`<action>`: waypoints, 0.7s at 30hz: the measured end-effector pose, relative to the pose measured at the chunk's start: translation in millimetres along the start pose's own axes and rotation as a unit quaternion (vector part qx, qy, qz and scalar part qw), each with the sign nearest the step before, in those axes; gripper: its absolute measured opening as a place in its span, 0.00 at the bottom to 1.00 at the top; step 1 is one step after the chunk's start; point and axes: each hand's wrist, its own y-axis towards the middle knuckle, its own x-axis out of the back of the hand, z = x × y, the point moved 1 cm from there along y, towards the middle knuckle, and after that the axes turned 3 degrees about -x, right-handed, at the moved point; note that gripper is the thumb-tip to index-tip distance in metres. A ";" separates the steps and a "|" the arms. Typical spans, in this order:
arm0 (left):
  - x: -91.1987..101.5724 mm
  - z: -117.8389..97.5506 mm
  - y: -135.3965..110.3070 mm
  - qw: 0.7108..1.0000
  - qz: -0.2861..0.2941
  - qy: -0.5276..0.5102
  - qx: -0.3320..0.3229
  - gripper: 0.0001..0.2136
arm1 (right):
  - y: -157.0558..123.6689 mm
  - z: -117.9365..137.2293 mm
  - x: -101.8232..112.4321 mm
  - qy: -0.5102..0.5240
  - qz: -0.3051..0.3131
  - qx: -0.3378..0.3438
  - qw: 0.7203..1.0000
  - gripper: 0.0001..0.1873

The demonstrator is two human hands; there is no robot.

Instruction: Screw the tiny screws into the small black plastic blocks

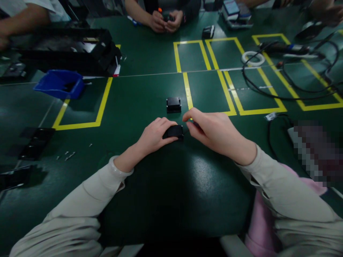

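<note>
My left hand (158,132) is closed around a small black rectangular block (174,132), holding it down on the green table. Small shiny spots, perhaps screw heads, show on the block's right end. Close to that end is my right hand (211,130), its thumb and index finger curled in a pinch. Whatever lies between those fingertips is too dark and small to name. A second black block (173,104), with shiny points at its corners, rests just beyond my hands.
Several loose screws (70,156) lie at left, near flat black parts (37,142). Behind them are a blue bin (60,84) and a large black tray (100,53). Black cable (268,96) loops at right around a white ring (252,59). A co-worker's hands (166,21) are opposite.
</note>
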 end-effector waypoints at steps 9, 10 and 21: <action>0.1 -0.3 -0.8 1.000 -0.003 0.001 -0.002 0.18 | 1.4 -0.4 1.4 0.004 0.017 -0.014 1.000 0.15; 0.2 -0.5 -0.8 1.000 -0.004 0.000 -0.003 0.18 | 1.3 -0.6 1.6 0.010 0.015 -0.014 1.000 0.15; 0.9 -0.7 -0.8 1.000 0.001 -0.001 -0.002 0.18 | 0.2 -1.1 4.0 0.015 0.024 -0.016 0.999 0.15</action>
